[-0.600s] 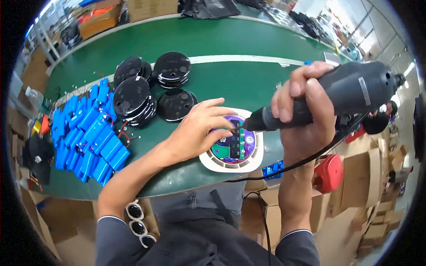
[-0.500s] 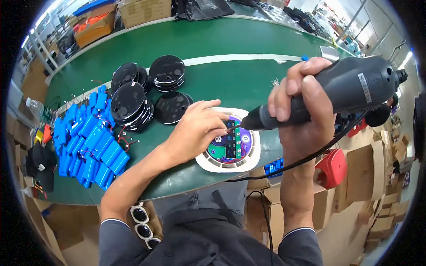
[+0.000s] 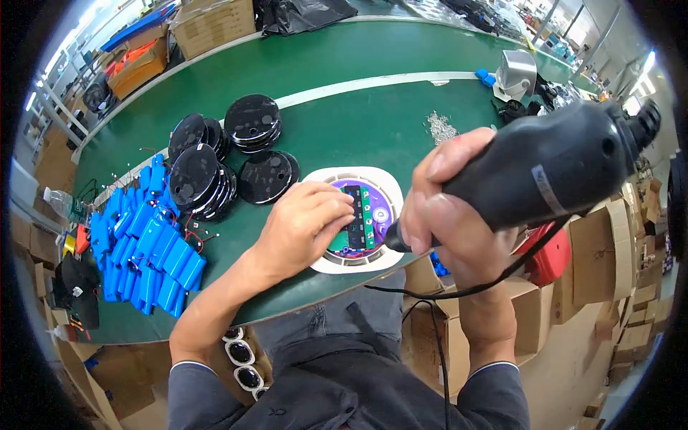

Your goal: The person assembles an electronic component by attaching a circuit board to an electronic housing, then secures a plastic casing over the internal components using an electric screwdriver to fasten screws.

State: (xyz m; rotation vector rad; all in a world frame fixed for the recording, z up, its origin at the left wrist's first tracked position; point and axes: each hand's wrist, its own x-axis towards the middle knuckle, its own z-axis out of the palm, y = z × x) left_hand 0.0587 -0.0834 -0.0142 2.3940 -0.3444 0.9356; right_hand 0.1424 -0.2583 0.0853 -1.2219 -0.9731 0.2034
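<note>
A black electric screwdriver [image 3: 548, 168] fills my right hand [image 3: 455, 204], whose fingers wrap round its front part. Its nose points down and left, beside the right rim of a round white plastic housing [image 3: 393, 192]. Within the housing lie a purple disc [image 3: 380, 215], a green circuit board [image 3: 368, 204] and a black strip [image 3: 356, 226]. My left hand [image 3: 304, 222] is over the housing's left side, thumb and fingers pinched together by the board. Whatever those fingertips hold, if anything, is hidden.
Stacks of glossy black discs [image 3: 252, 118] stand left of the housing, and a pile of blue battery packs [image 3: 147, 244] lies farther left. Small screws [image 3: 441, 127] are heaped beyond my right hand. The black cord [image 3: 473, 290] hangs across the table's front edge. Cardboard boxes [image 3: 595, 251] stand at right.
The screwdriver has moved off the black strip toward the housing's right rim, lower and nearer me. My left fingers have drawn back and curled closer together. The whole view has shifted slightly.
</note>
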